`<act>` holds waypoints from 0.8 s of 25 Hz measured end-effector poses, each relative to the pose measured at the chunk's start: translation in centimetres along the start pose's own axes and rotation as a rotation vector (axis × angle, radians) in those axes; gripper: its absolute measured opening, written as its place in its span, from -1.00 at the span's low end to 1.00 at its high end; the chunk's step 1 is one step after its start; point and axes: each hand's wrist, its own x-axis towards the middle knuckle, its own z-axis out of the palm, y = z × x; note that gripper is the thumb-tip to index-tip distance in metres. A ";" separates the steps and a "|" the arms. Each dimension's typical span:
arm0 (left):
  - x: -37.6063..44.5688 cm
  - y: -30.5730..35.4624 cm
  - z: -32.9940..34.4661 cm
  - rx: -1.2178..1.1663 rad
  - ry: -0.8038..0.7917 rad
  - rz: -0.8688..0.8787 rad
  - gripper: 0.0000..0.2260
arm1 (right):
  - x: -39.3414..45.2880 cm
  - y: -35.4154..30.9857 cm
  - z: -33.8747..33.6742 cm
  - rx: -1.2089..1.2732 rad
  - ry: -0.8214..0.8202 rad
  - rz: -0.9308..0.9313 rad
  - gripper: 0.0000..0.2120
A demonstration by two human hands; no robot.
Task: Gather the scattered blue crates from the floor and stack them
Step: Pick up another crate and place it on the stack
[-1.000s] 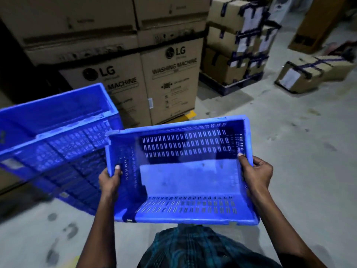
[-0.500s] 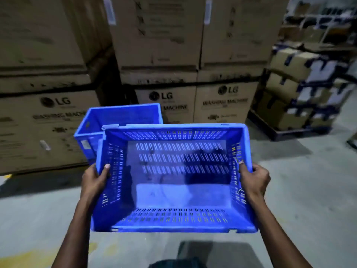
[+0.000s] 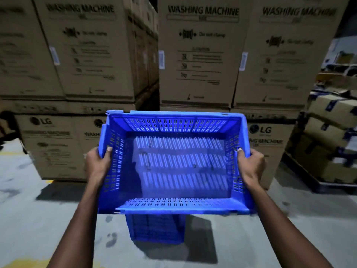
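As boxes loom nearer, hands [image 3: 98, 163] hold crate [image 3: 173, 163], now above stack [image 3: 154, 228].

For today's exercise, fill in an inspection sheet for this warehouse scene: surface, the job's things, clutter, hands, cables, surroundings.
Surface: grey concrete floor, scuffed, with a yellow marking at lower left.
Job's things: blue crate held up, open side toward the camera, empty; blue crate stack on the floor below it.
Clutter: nothing seen.
Hands: left hand and right hand each have a grip on a side wall, thumbs over the rim.
Cables: nothing seen.
Surroundings: stacked washing machine cartons; strapped cartons on a pallet at right.
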 end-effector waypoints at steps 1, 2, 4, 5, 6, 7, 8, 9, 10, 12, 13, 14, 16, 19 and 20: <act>0.6 0.1 0.1 0.024 0.016 -0.029 -0.71 | 0.4 -0.3 1.0 -0.013 -0.009 0.000 -0.72; 1.5 0.1 0.0 0.055 0.030 -0.047 -0.71 | 0.8 -0.9 2.0 -0.021 -0.017 -0.003 -0.71; 3.8 0.0 0.1 0.094 0.056 -0.063 -0.67 | 1.7 -2.3 4.0 -0.043 -0.024 -0.030 -0.71; 5.1 0.0 0.2 0.113 0.062 -0.069 -0.65 | 2.4 -3.1 5.0 -0.052 -0.034 -0.030 -0.71; 6.4 -0.1 0.3 0.144 0.065 -0.065 -0.64 | 3.1 -4.0 5.8 -0.057 -0.050 -0.020 -0.70; 8.3 -0.5 0.6 0.165 0.065 -0.078 -0.65 | 4.0 -4.8 7.4 -0.049 -0.073 -0.006 -0.67; 10.3 -1.0 1.0 0.176 0.059 -0.078 -0.66 | 5.1 -5.5 9.1 -0.020 -0.096 0.018 -0.62; 12.4 -1.6 1.5 0.183 0.039 -0.080 -0.66 | 6.4 -5.9 10.9 0.025 -0.124 0.041 -0.56; 14.5 -2.2 2.0 0.183 0.021 -0.082 -0.66 | 7.5 -6.0 12.8 0.072 -0.145 0.068 -0.53; 19.4 -3.0 3.8 0.159 -0.021 -0.064 -0.67 | 9.7 -5.7 17.4 0.139 -0.175 0.113 -0.61; 21.8 -3.3 4.8 0.162 -0.040 -0.057 -0.68 | 10.2 -5.9 19.4 0.148 -0.180 0.147 -0.67; 24.0 -3.6 6.0 0.168 -0.053 -0.060 -0.67 | 10.5 -6.6 21.1 0.164 -0.172 0.173 -0.71; 28.1 -4.2 8.3 0.193 -0.081 -0.078 -0.65 | 11.4 -7.9 24.3 0.190 -0.163 0.214 -0.77; 32.9 -4.2 11.9 0.240 -0.166 -0.068 -0.64 | 13.7 -8.6 28.4 0.195 -0.163 0.291 -0.76; 34.6 -4.2 13.2 0.275 -0.178 -0.081 -0.63 | 14.6 -8.5 29.8 0.168 -0.163 0.309 -0.75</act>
